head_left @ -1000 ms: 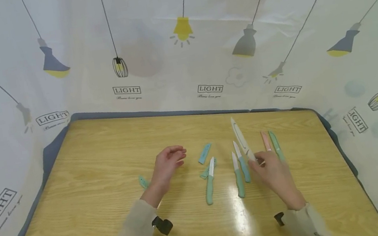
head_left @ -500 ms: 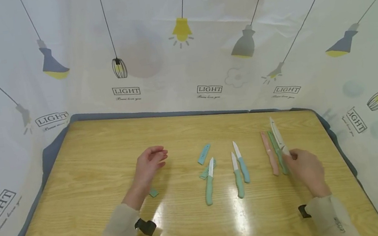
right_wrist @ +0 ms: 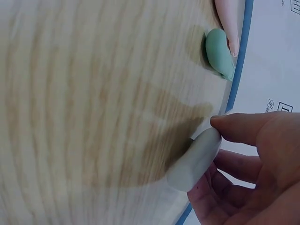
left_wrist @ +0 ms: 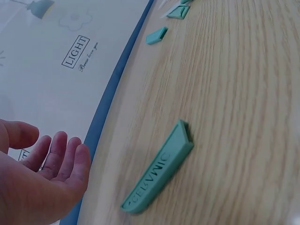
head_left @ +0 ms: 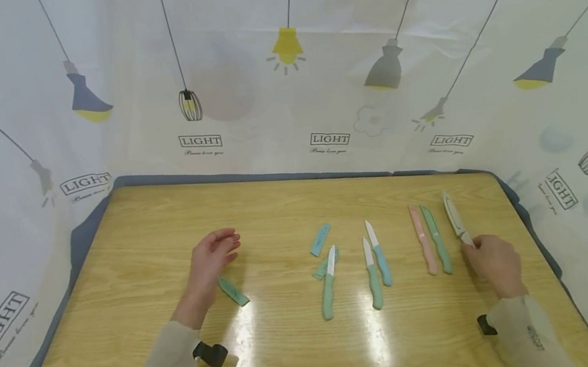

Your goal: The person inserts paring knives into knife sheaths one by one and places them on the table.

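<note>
My right hand (head_left: 495, 262) pinches the pale handle of a white knife (right_wrist: 194, 161) between thumb and fingers. Its blade part, in a white cover (head_left: 452, 214), points away at the table's right side. Left of it lie a green knife (head_left: 439, 244) and a pink knife (head_left: 424, 246), both in covers. My left hand (head_left: 211, 264) hovers with relaxed fingers and holds nothing. Close by it lies a green blade cover (left_wrist: 159, 171) marked "CERAMIC". Mid-table are two green knives (head_left: 328, 298) and a blue knife (head_left: 382, 265) with bare white blades.
A blue blade cover (head_left: 321, 240) lies behind the nearer green knife, and another green cover (head_left: 319, 271) lies partly under that knife's blade. The wooden table (head_left: 296, 359) has a dark blue edge, with a lamp-printed curtain (head_left: 262, 119) around its back and sides.
My right hand has carried the white knife rightward, past the pink and green ones, and lowered it toward the table. My left hand has drawn back leftward, uncovering the green blade cover.
</note>
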Motion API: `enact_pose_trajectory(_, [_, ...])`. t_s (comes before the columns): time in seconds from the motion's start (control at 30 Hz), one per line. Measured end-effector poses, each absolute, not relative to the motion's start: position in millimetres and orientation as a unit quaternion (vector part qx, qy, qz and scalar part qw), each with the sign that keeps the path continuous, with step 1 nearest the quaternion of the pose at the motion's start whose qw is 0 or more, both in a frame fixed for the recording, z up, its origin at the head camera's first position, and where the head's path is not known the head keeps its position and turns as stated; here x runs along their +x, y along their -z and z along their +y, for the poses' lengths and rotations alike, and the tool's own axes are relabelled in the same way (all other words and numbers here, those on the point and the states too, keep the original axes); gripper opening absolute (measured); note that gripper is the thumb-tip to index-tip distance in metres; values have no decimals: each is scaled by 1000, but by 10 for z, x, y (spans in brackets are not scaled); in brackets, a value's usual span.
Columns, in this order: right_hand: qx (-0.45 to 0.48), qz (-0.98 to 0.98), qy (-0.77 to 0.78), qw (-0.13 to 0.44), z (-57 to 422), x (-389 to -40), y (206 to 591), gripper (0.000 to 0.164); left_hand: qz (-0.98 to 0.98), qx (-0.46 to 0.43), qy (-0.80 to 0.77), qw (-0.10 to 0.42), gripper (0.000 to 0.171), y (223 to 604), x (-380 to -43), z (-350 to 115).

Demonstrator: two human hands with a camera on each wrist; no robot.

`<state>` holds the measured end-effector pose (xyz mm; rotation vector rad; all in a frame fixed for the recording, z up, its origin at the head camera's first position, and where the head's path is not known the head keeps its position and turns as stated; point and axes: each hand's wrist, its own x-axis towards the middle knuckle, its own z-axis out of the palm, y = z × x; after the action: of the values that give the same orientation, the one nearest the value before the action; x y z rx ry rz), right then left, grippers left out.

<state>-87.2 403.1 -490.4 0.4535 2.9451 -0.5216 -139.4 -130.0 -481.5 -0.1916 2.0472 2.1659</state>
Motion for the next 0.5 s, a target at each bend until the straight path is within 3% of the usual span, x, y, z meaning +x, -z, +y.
enact_pose_trajectory(0.5, [135, 976, 160, 53, 4062, -904, 4984, 43, 687, -92, -716, 82, 39, 4862, -1356, -1322])
